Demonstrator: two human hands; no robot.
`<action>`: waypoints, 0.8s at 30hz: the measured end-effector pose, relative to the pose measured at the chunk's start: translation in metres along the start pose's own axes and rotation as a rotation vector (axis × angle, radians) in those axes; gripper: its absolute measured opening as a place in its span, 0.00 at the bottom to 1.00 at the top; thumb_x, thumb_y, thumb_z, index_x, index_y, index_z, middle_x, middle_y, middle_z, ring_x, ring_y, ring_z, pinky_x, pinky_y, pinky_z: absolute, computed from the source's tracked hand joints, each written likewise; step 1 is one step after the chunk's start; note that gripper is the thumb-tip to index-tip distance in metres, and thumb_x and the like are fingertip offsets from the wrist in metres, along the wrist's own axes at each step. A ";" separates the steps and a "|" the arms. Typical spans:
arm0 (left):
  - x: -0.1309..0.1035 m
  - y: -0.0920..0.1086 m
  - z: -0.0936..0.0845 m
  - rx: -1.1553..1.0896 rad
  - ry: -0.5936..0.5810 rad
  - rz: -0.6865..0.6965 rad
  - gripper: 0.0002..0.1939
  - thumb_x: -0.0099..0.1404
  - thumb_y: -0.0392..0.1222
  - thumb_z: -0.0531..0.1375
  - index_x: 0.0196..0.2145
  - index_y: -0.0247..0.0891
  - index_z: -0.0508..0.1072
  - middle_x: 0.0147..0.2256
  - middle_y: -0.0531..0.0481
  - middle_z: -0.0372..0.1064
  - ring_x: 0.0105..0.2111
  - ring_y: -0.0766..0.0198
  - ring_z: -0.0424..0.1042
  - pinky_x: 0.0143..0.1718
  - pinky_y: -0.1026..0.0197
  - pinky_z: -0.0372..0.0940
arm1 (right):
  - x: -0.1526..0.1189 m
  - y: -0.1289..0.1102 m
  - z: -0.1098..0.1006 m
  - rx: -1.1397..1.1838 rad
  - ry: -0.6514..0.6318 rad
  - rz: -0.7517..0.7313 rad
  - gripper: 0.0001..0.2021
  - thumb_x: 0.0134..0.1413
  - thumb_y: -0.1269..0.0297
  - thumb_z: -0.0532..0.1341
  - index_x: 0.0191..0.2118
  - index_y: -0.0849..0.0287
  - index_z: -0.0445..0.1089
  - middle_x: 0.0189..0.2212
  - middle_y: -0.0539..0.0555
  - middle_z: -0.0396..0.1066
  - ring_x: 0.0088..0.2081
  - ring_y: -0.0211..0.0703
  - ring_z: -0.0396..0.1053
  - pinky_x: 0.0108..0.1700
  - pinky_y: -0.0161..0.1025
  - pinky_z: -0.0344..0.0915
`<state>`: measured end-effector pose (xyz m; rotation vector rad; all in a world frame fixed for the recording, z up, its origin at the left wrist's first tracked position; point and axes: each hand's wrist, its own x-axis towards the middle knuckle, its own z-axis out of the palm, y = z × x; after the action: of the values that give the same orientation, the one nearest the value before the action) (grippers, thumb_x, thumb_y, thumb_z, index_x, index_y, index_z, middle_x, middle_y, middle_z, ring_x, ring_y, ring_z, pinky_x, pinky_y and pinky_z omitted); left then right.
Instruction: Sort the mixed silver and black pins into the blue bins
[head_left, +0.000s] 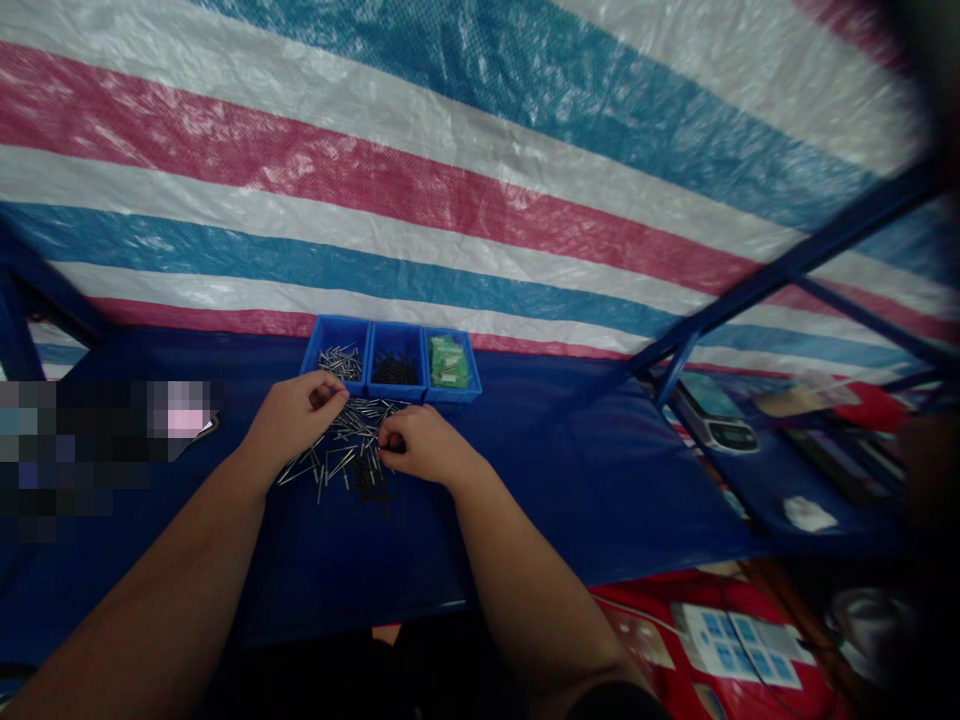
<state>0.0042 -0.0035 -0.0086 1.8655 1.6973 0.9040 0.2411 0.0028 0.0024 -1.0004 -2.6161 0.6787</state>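
Note:
A loose pile of thin silver nail-like pieces (352, 425) lies on the blue table, with small black screw-like pieces (371, 482) at its near side. My left hand (298, 418) is at the pile's left edge, just in front of the left bin, its thumb and fingers pinched together. On the right of the pile, my right hand (426, 442) has its fingers curled into a pinch. What either pinch holds is too small to make out. Behind the pile stand three joined blue bins: silver pieces (340, 362), black pieces (396, 367) and green packets (450, 362) fill them.
A striped plastic sheet (450, 200) hangs behind the blue table (570, 470). Blue metal frame bars (750, 265) rise at the right. Beyond them sits a scale (724, 420) and a crumpled white piece (808, 513). A blurred-out area covers the table's left end.

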 end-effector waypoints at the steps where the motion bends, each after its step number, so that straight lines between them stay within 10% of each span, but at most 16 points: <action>1: 0.000 0.000 0.000 -0.001 -0.002 -0.002 0.13 0.64 0.51 0.61 0.37 0.40 0.77 0.28 0.52 0.74 0.26 0.62 0.70 0.31 0.60 0.62 | 0.000 0.000 0.001 0.014 -0.009 -0.002 0.03 0.52 0.70 0.67 0.31 0.59 0.73 0.28 0.48 0.74 0.33 0.37 0.68 0.37 0.36 0.56; 24: 0.000 -0.001 0.002 -0.007 -0.018 0.005 0.13 0.64 0.51 0.61 0.37 0.40 0.77 0.27 0.52 0.74 0.25 0.63 0.70 0.30 0.61 0.62 | 0.004 -0.002 0.008 -0.048 0.037 0.078 0.08 0.48 0.75 0.66 0.34 0.56 0.75 0.30 0.49 0.76 0.33 0.39 0.70 0.35 0.35 0.57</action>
<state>0.0046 -0.0030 -0.0104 1.8682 1.6773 0.8910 0.2343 0.0013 -0.0036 -1.1238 -2.5845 0.6113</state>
